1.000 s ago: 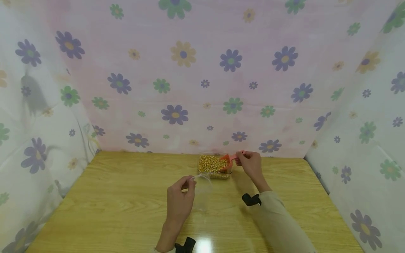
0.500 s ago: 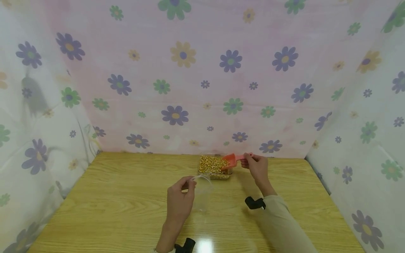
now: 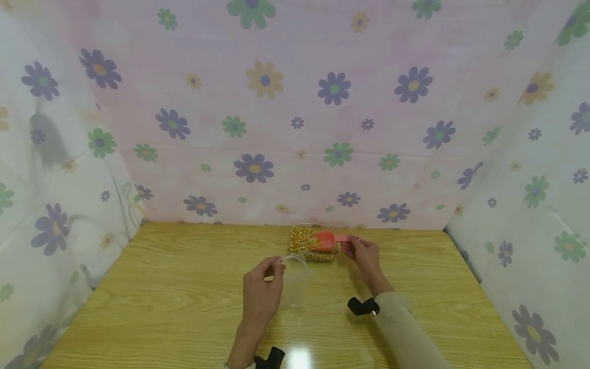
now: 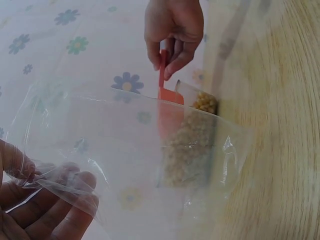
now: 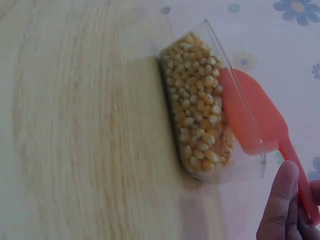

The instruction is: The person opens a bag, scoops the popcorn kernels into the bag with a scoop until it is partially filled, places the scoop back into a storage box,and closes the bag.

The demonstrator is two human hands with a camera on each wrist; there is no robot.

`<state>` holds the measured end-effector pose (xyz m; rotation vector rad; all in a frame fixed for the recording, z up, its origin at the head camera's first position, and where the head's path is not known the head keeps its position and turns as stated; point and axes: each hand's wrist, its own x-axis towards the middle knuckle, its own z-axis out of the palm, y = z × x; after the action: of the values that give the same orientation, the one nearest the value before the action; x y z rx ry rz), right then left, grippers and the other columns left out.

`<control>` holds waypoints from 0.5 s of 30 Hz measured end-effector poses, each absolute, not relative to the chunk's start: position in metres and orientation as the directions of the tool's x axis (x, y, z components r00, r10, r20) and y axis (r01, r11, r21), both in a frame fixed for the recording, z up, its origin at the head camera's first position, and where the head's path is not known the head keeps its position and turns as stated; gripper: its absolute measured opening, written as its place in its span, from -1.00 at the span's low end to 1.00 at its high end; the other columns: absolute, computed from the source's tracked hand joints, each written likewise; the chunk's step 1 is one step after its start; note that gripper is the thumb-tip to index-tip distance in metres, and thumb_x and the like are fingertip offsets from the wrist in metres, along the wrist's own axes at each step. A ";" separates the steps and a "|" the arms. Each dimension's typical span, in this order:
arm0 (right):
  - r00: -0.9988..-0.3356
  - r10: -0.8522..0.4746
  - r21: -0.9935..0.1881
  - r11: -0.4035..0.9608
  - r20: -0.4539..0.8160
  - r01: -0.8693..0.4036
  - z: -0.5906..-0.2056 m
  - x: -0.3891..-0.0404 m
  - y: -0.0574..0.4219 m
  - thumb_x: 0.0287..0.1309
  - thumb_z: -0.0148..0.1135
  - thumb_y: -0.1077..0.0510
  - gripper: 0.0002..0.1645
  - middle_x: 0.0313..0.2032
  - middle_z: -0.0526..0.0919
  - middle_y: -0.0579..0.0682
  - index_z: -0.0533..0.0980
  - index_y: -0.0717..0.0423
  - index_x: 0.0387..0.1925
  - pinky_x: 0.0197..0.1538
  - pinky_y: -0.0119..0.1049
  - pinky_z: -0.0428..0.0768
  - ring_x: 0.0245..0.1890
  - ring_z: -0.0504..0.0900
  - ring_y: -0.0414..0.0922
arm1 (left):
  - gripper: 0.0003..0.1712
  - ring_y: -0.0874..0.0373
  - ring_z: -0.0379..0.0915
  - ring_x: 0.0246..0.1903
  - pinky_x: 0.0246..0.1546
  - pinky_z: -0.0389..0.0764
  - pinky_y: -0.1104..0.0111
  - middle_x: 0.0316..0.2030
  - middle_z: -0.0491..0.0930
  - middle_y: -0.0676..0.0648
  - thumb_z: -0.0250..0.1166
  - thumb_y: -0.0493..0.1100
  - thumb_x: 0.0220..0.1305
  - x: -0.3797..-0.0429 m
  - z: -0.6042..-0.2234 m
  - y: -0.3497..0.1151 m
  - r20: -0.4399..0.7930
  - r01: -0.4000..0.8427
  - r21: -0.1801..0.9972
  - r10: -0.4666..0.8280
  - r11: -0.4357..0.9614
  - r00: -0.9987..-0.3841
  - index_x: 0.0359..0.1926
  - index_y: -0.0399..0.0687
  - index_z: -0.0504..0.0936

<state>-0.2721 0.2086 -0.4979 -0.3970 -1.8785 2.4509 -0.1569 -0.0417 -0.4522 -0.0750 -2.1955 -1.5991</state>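
A clear rectangular container (image 5: 215,175) of yellow corn kernels (image 5: 192,100) stands on the table near the back wall. My right hand (image 3: 366,256) pinches the handle of a red scoop (image 5: 255,115), whose blade dips among the kernels at the container's right side. In front of the container, my left hand (image 3: 262,292) pinches the rim of a clear plastic bag (image 4: 135,150) between thumb and fingers. The bag's mouth bows open and its body hangs down to the right of that hand. Through its film, the left wrist view shows part of the container and scoop.
The wood-grain table (image 3: 184,297) reaches back to a flower-printed cloth (image 3: 295,128), which also covers both sides. Black camera mounts sit on both wrists, one a black strap piece (image 3: 363,306) at the right sleeve.
The scoop first drew back right to the container's edge, then moved left into the kernels, its blade now lying flatter. The left hand and the bag stayed almost still.
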 end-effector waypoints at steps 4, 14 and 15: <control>-0.960 0.159 -0.920 -0.358 -0.230 0.161 -0.501 -0.270 0.206 0.51 0.07 0.21 -0.58 -0.48 0.74 -0.08 0.45 0.54 0.15 -0.22 -0.42 0.69 -0.42 0.74 -0.27 | -0.81 0.10 0.73 -0.35 -0.44 0.65 0.47 -0.39 0.76 -0.04 0.22 -0.30 0.44 -0.157 -0.453 -0.042 0.356 0.278 0.901 -0.199 0.334 -0.913 -0.15 -0.18 0.78; -0.946 0.095 -0.767 -0.614 -0.308 0.188 -0.511 -0.260 0.210 0.54 0.03 0.21 -0.67 -0.41 0.76 -0.03 0.65 0.12 -0.34 -0.13 -0.41 0.67 -0.35 0.73 -0.22 | -0.80 0.11 0.73 -0.35 -0.44 0.64 0.46 -0.39 0.76 -0.02 0.22 -0.29 0.45 -0.157 -0.454 -0.043 0.352 0.268 0.898 -0.203 0.350 -0.914 -0.15 -0.15 0.79; -0.946 0.092 -0.756 -0.627 -0.310 0.187 -0.512 -0.260 0.210 0.54 0.02 0.21 -0.66 -0.40 0.76 -0.03 0.65 0.13 -0.34 -0.13 -0.42 0.67 -0.35 0.73 -0.22 | -0.80 0.11 0.73 -0.35 -0.45 0.64 0.45 -0.39 0.76 -0.02 0.22 -0.29 0.45 -0.157 -0.455 -0.043 0.357 0.272 0.896 -0.203 0.350 -0.912 -0.15 -0.16 0.79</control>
<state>-0.2596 0.2104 -0.5115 -0.5172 -1.3768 2.8359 -0.1571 -0.0427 -0.4546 -0.0604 -2.2111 -1.5847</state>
